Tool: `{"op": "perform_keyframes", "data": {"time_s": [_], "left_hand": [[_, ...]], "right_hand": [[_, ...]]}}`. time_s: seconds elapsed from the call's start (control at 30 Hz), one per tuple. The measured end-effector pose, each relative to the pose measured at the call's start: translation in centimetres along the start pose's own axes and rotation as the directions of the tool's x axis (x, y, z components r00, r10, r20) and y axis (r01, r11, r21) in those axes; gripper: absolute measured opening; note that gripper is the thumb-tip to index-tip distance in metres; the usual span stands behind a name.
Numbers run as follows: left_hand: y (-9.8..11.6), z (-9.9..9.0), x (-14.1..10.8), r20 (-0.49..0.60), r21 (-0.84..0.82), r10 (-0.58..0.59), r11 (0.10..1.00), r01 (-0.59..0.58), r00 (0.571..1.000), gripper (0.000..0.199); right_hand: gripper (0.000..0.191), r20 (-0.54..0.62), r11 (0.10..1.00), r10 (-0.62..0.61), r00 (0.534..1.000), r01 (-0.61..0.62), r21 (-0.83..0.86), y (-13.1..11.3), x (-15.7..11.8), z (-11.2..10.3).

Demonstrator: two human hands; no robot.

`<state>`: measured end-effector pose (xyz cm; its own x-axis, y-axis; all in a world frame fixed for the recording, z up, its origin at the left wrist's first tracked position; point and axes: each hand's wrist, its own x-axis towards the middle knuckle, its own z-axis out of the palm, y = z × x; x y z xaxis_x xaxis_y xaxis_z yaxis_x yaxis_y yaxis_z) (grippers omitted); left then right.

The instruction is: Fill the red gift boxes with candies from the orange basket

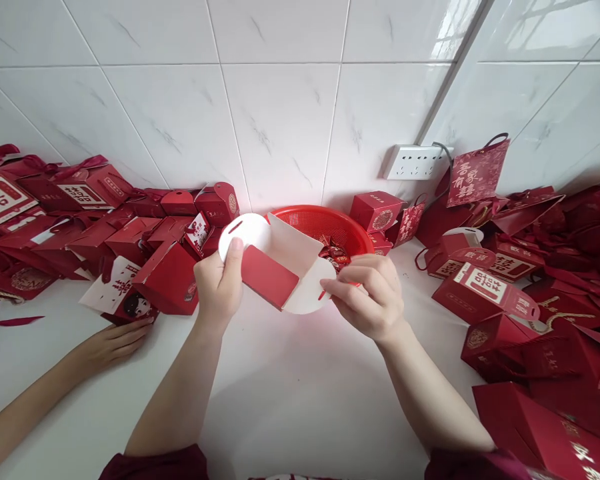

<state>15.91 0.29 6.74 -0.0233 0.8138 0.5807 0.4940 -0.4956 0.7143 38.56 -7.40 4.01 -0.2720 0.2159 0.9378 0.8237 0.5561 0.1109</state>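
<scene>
An opened red paper gift box (269,277), white inside, is held up above the white table between my two hands. My left hand (216,288) grips its left rounded flap, thumb on the white inner face beside a slot. At the opposite rounded flap, the fingers of my right hand (371,299) pinch the edge near its slot, where a bit of red shows. Behind the box stands a red plastic basket (353,230) with wrapped candies (336,253) in it, partly covered by the box and my right hand.
Many red gift boxes (166,277) crowd the left side, where another person's hand (117,343) touches a white-and-red box (115,290). More boxes and bags (485,293) are piled on the right. A power strip (414,163) is on the tiled wall.
</scene>
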Motion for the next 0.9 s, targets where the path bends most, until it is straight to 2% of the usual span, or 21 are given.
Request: {"op": "perform_keyframes", "data": {"time_s": [0.07,0.13,0.2,0.27,0.33,0.43,0.53,0.6,0.67,0.77,0.83,0.9], "left_hand": [[-0.1,0.2,0.1,-0.068,-0.063,-0.039,0.997,0.034,0.997,0.048],[-0.3,0.3,0.1,-0.145,-0.077,-0.020,0.997,0.009,0.989,0.048],[-0.5,0.4,0.0,-0.216,-0.017,0.055,0.998,-0.060,0.975,0.048],[-0.8,0.3,-0.2,-0.276,0.111,0.191,0.980,-0.166,0.942,0.047],[-1.1,0.2,-0.4,-0.312,0.260,0.381,0.915,-0.307,0.871,0.041],[-1.6,-0.1,-1.1,-0.265,0.409,0.638,0.753,-0.515,0.723,0.028],[-1.6,-0.5,-2.1,-0.126,0.432,0.783,0.596,-0.677,0.609,0.036],[-1.2,-0.7,-2.7,-0.029,0.407,0.828,0.521,-0.750,0.560,0.042],[-0.7,-0.9,-3.2,0.026,0.378,0.843,0.489,-0.786,0.537,0.045],[-0.3,-0.8,-3.6,0.018,0.343,0.858,0.478,-0.809,0.514,0.048],[-0.4,-0.6,-3.7,0.021,0.325,0.856,0.483,-0.813,0.517,0.048],[-0.7,-0.4,-3.8,0.043,0.313,0.837,0.507,-0.803,0.545,0.044]], "right_hand": [[0.022,-0.002,1.000,0.024,1.000,-0.024,0.008,-0.2,-0.5,0.3],[0.013,0.070,0.991,0.105,0.992,-0.110,0.080,-0.6,-0.6,0.5],[0.021,0.173,0.952,0.218,0.961,-0.249,0.180,-1.0,-0.4,0.6],[0.030,0.273,0.886,0.330,0.904,-0.396,0.241,-1.4,0.1,0.6],[0.028,0.379,0.818,0.438,0.815,-0.536,0.208,-1.7,0.5,0.5],[0.030,0.515,0.746,0.554,0.654,-0.665,0.042,-2.0,0.9,0.6],[0.041,0.568,0.693,0.601,0.562,-0.720,-0.021,-2.3,0.8,0.9],[0.045,0.550,0.629,0.668,0.502,-0.775,-0.058,-2.5,0.7,1.1],[0.046,0.530,0.580,0.718,0.450,-0.809,-0.099,-2.6,0.7,1.2],[0.046,0.561,0.537,0.728,0.394,-0.837,-0.109,-2.6,0.9,1.3],[0.047,0.610,0.487,0.711,0.350,-0.870,-0.068,-2.6,1.0,1.2],[0.048,0.656,0.438,0.678,0.332,-0.899,0.003,-2.6,1.2,1.2]]}}
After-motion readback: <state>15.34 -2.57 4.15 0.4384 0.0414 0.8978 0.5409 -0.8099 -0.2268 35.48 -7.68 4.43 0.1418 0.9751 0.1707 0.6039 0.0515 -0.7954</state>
